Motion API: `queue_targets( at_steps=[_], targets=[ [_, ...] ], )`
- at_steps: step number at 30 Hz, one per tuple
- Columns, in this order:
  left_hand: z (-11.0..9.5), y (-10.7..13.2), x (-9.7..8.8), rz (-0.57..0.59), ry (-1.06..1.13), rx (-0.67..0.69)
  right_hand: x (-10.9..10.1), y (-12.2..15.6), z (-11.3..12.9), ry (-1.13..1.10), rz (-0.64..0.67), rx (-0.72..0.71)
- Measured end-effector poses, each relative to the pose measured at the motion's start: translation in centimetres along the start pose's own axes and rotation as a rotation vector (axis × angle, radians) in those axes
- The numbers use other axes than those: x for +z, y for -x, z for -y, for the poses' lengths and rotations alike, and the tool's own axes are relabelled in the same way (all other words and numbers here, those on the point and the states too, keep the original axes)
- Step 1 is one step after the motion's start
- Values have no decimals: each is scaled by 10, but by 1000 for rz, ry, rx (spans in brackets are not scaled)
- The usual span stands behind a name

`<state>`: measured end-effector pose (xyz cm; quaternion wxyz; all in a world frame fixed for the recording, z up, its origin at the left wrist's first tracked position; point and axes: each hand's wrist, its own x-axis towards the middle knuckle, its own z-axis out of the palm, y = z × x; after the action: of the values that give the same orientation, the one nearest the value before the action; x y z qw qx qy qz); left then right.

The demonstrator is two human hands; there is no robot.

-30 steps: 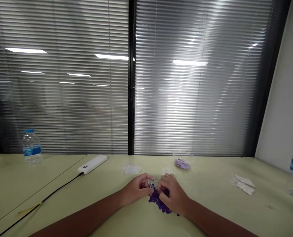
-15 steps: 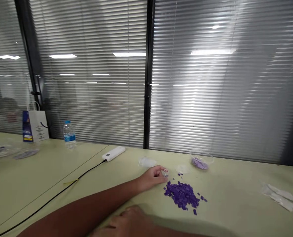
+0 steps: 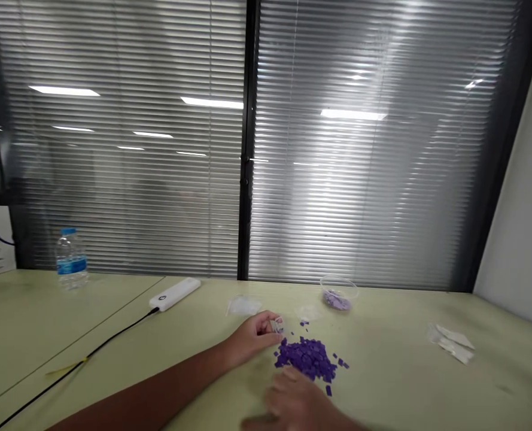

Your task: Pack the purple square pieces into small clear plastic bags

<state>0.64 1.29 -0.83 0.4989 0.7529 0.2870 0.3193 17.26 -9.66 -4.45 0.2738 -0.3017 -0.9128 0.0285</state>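
I am holding a small pale piece (image 3: pixel 276 326) in my left hand (image 3: pixel 252 339) — my fingers (image 3: pixel 266 323) are curled together and pinching it, just past the top left edge of the purple tile pile (image 3: pixel 304 358). I cannot tell what the piece is, because it is too small and my fingers cover part of it. It looks light and thin, so I think a soft pinch is enough.

My right hand (image 3: pixel 292 406) is hanging low, just in front of the pile. Its fingers look apart and I see nothing in them, but the hand is blurry.

The pile is made of lots of tiny flat purple squares, and they are lying on the pale green surface (image 3: pixel 427 395), with a few loose ones by its right side. They look light and stiff, and I think they may slide when pushed — so the edges of one square look like the best place to take hold.

Behind the pile, a clear plastic cup (image 3: pixel 339 287) is holding lilac bits, and a clear plastic bag (image 3: pixel 243 306) is lying behind it and to the left. A white power bank (image 3: pixel 175 293) with a black cable (image 3: pixel 113 338) is lying well left of the pile, and white paper packets (image 3: pixel 452 345) are lying well to its right.
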Motion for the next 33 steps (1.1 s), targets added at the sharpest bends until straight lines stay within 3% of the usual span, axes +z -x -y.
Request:
queue_targets(
  at_steps=[2,4,6,12,15,21,33],
  targets=[
    [0,-1,0,-1,-20,-7,-38,25,-13,161,53,-12],
    [-3,0,1,4,-36,-11,-65,42,-20,205,37,124],
    [-6,2,2,16,-50,-14,-77,50,-24,162,-26,265],
    [-6,4,1,75,-31,-28,-72,46,-48,9,-237,481],
    [-3,3,1,82,-26,-28,-72,45,-59,3,-231,551],
    [-5,8,2,104,-91,-27,-73,46,-59,-17,-199,486],
    [-12,13,2,118,-268,-16,-72,45,-63,-53,-289,470]
  ],
)
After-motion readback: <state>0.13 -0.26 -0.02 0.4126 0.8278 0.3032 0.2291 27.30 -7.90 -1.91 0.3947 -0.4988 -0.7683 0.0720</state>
